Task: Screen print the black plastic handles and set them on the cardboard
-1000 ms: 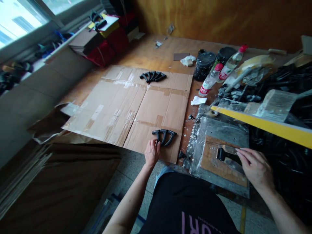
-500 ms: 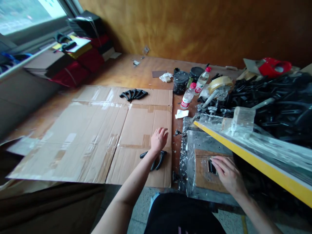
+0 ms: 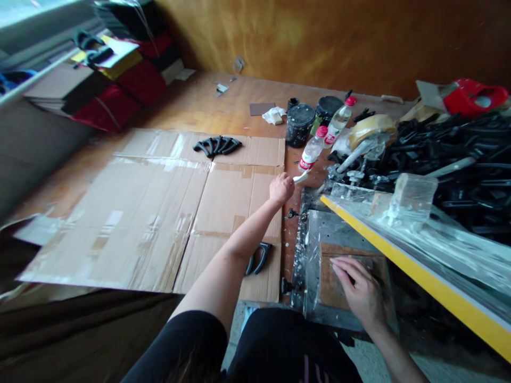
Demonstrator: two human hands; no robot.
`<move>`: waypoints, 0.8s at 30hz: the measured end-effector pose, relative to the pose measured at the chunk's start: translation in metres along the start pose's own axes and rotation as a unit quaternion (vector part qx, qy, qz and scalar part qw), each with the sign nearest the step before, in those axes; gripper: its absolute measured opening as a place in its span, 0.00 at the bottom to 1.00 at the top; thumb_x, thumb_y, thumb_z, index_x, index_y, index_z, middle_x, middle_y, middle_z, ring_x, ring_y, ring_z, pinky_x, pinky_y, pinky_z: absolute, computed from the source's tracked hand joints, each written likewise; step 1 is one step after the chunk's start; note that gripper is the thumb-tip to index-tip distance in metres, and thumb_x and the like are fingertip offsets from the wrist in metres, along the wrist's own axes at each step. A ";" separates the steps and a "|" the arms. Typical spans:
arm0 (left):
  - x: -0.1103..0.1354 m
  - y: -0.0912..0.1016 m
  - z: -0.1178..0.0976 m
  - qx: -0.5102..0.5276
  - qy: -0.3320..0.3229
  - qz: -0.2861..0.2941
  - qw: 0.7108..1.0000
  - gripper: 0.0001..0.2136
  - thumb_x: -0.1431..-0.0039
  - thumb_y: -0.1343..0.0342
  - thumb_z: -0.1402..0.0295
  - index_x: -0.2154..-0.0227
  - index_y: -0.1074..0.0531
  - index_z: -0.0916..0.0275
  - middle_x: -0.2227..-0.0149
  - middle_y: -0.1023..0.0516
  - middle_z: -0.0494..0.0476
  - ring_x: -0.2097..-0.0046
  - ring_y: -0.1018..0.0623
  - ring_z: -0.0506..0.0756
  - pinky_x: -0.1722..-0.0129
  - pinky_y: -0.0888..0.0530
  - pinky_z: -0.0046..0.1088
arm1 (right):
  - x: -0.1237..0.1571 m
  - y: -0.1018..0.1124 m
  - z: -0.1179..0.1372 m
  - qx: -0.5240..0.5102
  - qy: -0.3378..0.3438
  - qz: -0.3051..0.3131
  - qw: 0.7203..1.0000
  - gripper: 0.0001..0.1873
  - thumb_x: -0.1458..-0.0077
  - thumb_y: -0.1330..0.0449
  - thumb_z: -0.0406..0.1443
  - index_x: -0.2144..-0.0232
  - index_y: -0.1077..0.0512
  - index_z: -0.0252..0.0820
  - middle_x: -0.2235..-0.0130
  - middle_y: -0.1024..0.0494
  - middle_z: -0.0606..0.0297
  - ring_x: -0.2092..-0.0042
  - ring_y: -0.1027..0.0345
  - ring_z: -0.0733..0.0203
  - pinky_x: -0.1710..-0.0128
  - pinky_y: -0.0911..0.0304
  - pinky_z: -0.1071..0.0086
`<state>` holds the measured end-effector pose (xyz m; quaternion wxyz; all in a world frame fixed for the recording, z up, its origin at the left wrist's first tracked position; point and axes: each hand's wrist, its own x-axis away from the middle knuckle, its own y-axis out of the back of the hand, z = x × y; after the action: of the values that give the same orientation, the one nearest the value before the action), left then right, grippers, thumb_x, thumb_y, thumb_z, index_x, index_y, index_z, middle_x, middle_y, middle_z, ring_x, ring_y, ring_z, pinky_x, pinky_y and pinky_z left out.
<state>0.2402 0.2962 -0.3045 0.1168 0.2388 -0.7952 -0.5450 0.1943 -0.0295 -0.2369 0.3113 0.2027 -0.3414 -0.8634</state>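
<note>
My left hand (image 3: 281, 188) reaches forward past the cardboard's right edge, its fingers closed on a small white wad of paper (image 3: 300, 177) just below a plastic bottle (image 3: 312, 150). My right hand (image 3: 356, 290) lies on the wooden block (image 3: 327, 287) set in the metal plate (image 3: 315, 234), fingers together over a black part that is mostly hidden. A few black curved handles (image 3: 257, 258) lie on the flattened cardboard (image 3: 159, 207) under my left forearm. Another bunch of black handles (image 3: 217, 145) sits at the cardboard's far edge.
A yellow-edged screen frame (image 3: 407, 266) slants over the plate on the right. Behind it is a heap of black parts (image 3: 459, 159). Two red-capped bottles, black pots (image 3: 299, 123) and a tape roll (image 3: 369, 127) stand near the wall. Red and brown stacks (image 3: 115, 90) lie far left.
My left hand left the near handles, moved forward and right, and closed on the white paper by the bottle. My right hand slid further over the black part on the block.
</note>
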 end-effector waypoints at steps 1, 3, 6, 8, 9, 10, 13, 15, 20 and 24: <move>0.014 0.010 0.001 0.004 0.006 -0.018 1.000 0.12 0.34 0.57 0.69 0.60 0.28 0.63 0.57 0.27 0.61 0.54 0.28 0.56 0.57 0.32 0.30 | -0.004 -0.006 0.005 -0.058 -0.049 0.016 0.997 0.11 0.42 0.42 0.43 0.63 0.21 0.47 0.60 0.20 0.60 0.57 0.25 0.53 0.52 0.31 0.56; 0.055 0.031 0.000 0.020 0.008 -0.065 0.998 0.11 0.34 0.57 0.68 0.61 0.28 0.63 0.59 0.27 0.60 0.55 0.29 0.55 0.56 0.33 0.30 | -0.012 -0.021 0.018 -0.199 -0.154 0.046 0.967 0.15 0.44 0.40 0.46 0.60 0.23 0.44 0.58 0.20 0.57 0.57 0.25 0.51 0.55 0.29 0.56; 0.136 0.049 -0.011 0.031 -0.023 -0.096 0.995 0.12 0.34 0.56 0.66 0.66 0.28 0.61 0.64 0.27 0.58 0.59 0.28 0.55 0.57 0.33 0.32 | -0.022 -0.047 0.043 -0.384 -0.252 0.066 0.886 0.29 0.50 0.35 0.48 0.48 0.29 0.44 0.49 0.24 0.54 0.50 0.28 0.50 0.52 0.29 0.56; 0.191 0.050 -0.024 0.025 -0.051 -0.071 0.996 0.11 0.35 0.55 0.65 0.67 0.28 0.59 0.64 0.25 0.58 0.62 0.28 0.55 0.60 0.34 0.34 | -0.022 -0.063 0.058 -0.444 -0.266 0.069 0.853 0.34 0.53 0.32 0.47 0.45 0.32 0.45 0.46 0.26 0.55 0.46 0.31 0.50 0.49 0.32 0.56; 0.215 0.048 -0.032 0.026 -0.065 -0.055 0.996 0.11 0.35 0.54 0.65 0.67 0.27 0.58 0.65 0.25 0.58 0.62 0.28 0.55 0.61 0.34 0.35 | -0.020 -0.070 0.063 -0.455 -0.272 0.070 0.845 0.33 0.54 0.32 0.47 0.47 0.31 0.45 0.47 0.25 0.56 0.47 0.31 0.50 0.48 0.33 0.56; 0.236 0.044 -0.039 0.033 -0.075 -0.044 0.996 0.10 0.36 0.53 0.65 0.67 0.27 0.58 0.65 0.25 0.58 0.63 0.27 0.55 0.63 0.34 0.36 | -0.015 -0.076 0.067 -0.453 -0.282 0.068 0.843 0.31 0.55 0.32 0.47 0.49 0.29 0.43 0.49 0.23 0.56 0.48 0.30 0.49 0.48 0.34 0.57; 0.281 0.031 -0.054 0.082 -0.075 -0.038 0.993 0.08 0.36 0.50 0.65 0.61 0.26 0.56 0.64 0.23 0.57 0.64 0.27 0.55 0.65 0.34 0.36 | 0.004 -0.087 0.062 -0.398 -0.328 0.060 0.855 0.24 0.54 0.33 0.49 0.60 0.24 0.37 0.59 0.19 0.55 0.55 0.26 0.47 0.52 0.32 0.58; 0.298 0.024 -0.053 0.114 -0.050 -0.046 0.991 0.08 0.36 0.49 0.64 0.57 0.27 0.55 0.63 0.22 0.56 0.64 0.26 0.54 0.64 0.32 0.35 | 0.018 -0.086 0.050 -0.355 -0.342 0.058 0.868 0.25 0.54 0.34 0.50 0.62 0.23 0.36 0.61 0.19 0.56 0.58 0.25 0.48 0.56 0.31 0.59; 0.315 0.014 -0.010 0.070 0.084 -0.056 0.992 0.07 0.35 0.52 0.66 0.61 0.29 0.57 0.63 0.24 0.57 0.61 0.26 0.55 0.60 0.30 0.33 | 0.044 -0.067 0.017 -0.294 -0.345 0.032 0.891 0.25 0.55 0.33 0.49 0.58 0.25 0.38 0.62 0.18 0.57 0.62 0.24 0.50 0.65 0.30 0.64; 0.310 0.011 0.026 -0.019 0.171 -0.049 0.984 0.09 0.36 0.51 0.62 0.62 0.30 0.59 0.65 0.27 0.59 0.60 0.27 0.58 0.60 0.30 0.35 | 0.052 -0.052 0.011 -0.280 -0.376 0.036 0.882 0.23 0.57 0.32 0.48 0.63 0.25 0.37 0.69 0.19 0.60 0.74 0.29 0.56 0.80 0.36 0.69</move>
<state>-0.0404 0.1631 -0.3272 0.2294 0.3647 -0.7403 -0.5160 0.1296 -0.0292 -0.2738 0.2343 -0.2454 -0.1840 -0.9225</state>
